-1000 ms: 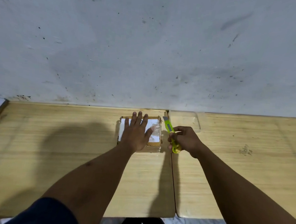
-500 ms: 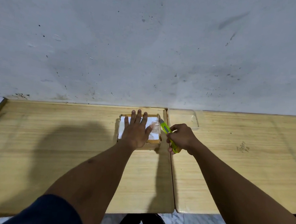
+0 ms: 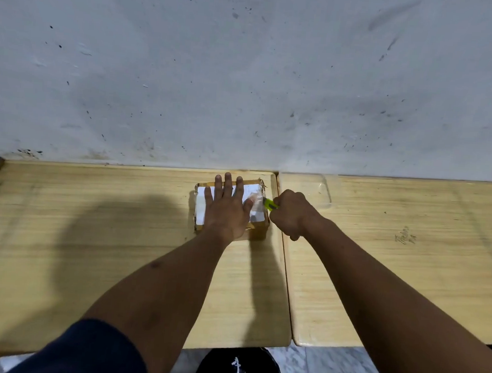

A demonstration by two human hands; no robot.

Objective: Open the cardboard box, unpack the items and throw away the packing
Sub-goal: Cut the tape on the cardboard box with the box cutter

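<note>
- Cardboard box [image 3: 257,231], small, white label on top, taped; sits on left wooden table [image 3: 90,233] near its far right corner, close to the wall [image 3: 247,70].
- Left hand [image 3: 225,211] pressed flat on box top, fingers spread apart, palm down, covering most of the label.
- Right hand [image 3: 291,214] just right of box, fingers curled tight around yellow-green utility knife [image 3: 270,204]; only the front end of the knife visible, touching upper right edge of box at the clear tape.
- Blade itself too small to make out.
- Second wooden table [image 3: 407,270] butted against right side of first, beyond box.
</note>
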